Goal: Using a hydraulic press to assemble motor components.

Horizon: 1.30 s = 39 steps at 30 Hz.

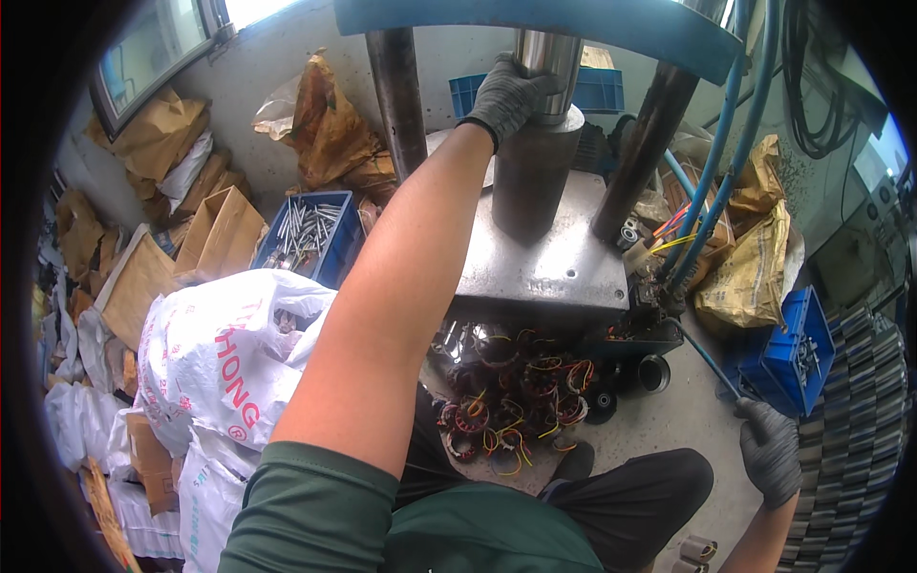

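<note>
My left arm reaches up to a press, where my grey-gloved left hand point(513, 95) is closed against a shiny steel shaft point(557, 62). Its fingers lie across the front of the shaft; the palm side is hidden. Under the shaft a wide, dull grey metal cylinder point(537, 177) stands upright on the steel press table point(559, 272). At the lower right, my gloved right hand point(770, 454) is closed at the end of a thin lever rod point(705, 355), which slants down from the press's side.
Copper-wound motor stators point(497, 401) with coloured leads lie under the press. A blue bin of metal shafts point(310, 234) and white sacks point(234, 358) stand left. To the right are blue hoses point(712, 205), another blue bin point(798, 349) and stacked dark metal parts point(855, 420).
</note>
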### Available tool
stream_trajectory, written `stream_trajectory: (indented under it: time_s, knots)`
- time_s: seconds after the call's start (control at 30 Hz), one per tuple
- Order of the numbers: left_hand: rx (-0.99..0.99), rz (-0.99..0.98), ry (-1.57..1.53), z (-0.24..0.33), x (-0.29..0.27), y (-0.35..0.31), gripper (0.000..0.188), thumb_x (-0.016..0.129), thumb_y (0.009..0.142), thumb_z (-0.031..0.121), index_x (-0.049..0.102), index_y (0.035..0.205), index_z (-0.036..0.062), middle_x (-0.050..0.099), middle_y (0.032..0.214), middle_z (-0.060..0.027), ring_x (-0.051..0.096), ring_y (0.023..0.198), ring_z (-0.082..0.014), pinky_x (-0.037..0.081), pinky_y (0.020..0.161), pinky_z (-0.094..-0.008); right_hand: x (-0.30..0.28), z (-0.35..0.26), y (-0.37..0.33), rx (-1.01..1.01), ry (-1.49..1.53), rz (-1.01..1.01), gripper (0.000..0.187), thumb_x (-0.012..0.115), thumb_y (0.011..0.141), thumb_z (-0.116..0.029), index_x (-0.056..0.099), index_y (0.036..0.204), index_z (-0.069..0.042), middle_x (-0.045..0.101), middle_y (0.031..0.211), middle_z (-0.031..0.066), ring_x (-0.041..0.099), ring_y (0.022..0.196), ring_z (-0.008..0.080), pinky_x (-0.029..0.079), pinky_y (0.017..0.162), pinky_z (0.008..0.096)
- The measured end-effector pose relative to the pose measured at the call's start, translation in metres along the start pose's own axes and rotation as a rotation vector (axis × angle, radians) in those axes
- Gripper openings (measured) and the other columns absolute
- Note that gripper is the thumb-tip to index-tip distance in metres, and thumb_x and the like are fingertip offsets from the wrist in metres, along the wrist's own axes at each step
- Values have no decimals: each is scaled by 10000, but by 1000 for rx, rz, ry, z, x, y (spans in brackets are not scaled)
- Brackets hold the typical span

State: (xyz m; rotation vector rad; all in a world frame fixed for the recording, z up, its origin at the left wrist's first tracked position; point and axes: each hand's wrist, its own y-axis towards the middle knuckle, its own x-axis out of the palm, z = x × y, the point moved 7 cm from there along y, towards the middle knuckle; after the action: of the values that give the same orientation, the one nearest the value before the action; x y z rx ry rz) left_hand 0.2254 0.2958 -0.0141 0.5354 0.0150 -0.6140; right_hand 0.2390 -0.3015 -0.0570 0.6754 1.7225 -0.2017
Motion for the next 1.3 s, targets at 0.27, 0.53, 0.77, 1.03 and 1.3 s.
stream_trajectory:
  time_s: [0.27,0.53,0.77,1.03,1.3]
  knots:
    - [19,-51,-50,4,2,-2,765,935,786,375,560,1313,-33,705,1146,-166,702,1066,-247,568,983,-379,-21,11,21,-161,-251,310,208,620,892,110,695,1053,1,717,998,202,695,944,439,566,842,497]
    - [112,-26,-105,-9,5,13,871,941,782,303,465,1439,-14,699,1215,-172,707,1094,-238,585,975,-362,-86,48,157,-118,-335,663,247,698,955,-102,729,1186,-21,736,1203,208,710,1125,405,563,999,467]
    - [66,40,-39,19,3,-20,584,852,865,200,503,1304,38,656,1094,-83,662,978,-209,571,947,-388,-94,40,218,21,-306,667,566,751,1008,-477,722,1338,-18,692,1317,228,714,1174,408,560,1028,462]
    - [592,223,375,61,-6,-97,615,784,907,448,575,1331,55,652,1181,-171,665,1016,-340,528,937,-453,-90,48,215,112,-92,534,584,640,1056,-564,765,1219,-17,783,1079,221,771,1004,381,582,895,460]
    - [5,131,-1021,14,-19,-196,685,785,930,131,445,1519,50,615,1376,-110,632,1303,-241,590,1051,-403,-78,27,142,-82,-332,621,340,749,954,-278,738,1184,-28,756,1057,166,733,982,355,526,1039,501]
